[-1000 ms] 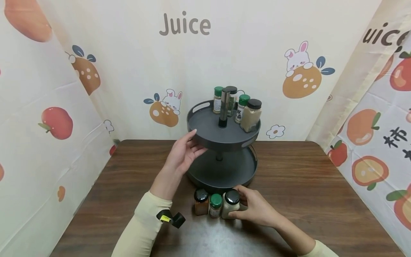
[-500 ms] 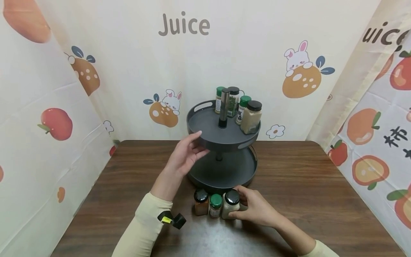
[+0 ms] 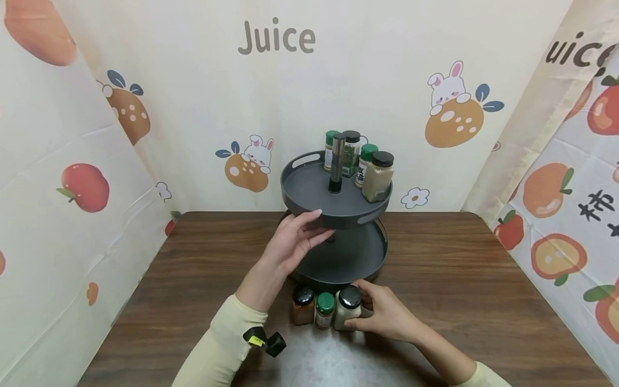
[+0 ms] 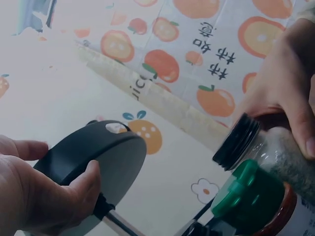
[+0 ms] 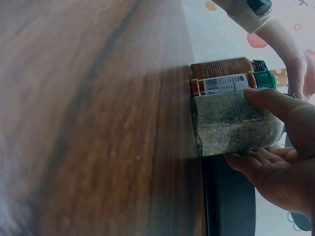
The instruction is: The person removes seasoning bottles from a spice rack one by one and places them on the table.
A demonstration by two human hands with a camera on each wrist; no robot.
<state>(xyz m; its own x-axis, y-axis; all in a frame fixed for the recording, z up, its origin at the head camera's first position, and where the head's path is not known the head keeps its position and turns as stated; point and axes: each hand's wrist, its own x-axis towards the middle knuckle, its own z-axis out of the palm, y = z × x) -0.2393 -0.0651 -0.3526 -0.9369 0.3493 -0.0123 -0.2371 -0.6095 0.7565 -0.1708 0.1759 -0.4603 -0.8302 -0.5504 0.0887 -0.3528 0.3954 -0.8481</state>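
A dark grey two-tier turntable rack stands on the table, its upper tray above its lower tray. At the upper tray's front left, my left hand touches the rim with fairly straight fingers, thumb at the wall and other fingers lower down. My right hand grips a clear spice jar with a black lid and pale, flecked contents, between thumb and fingers. That jar stands in a row with a small green-capped spice bottle and a black-lidded jar of reddish-brown spice.
Several spice jars, including a large beige one, stand at the upper tray's back and right, near the centre post. The wooden table runs up to printed curtains behind and at both sides.
My left hand slides right along the upper tray's rim. The tray and its jars turn very slightly at first, then stay put. My right hand keeps its place on the jar.
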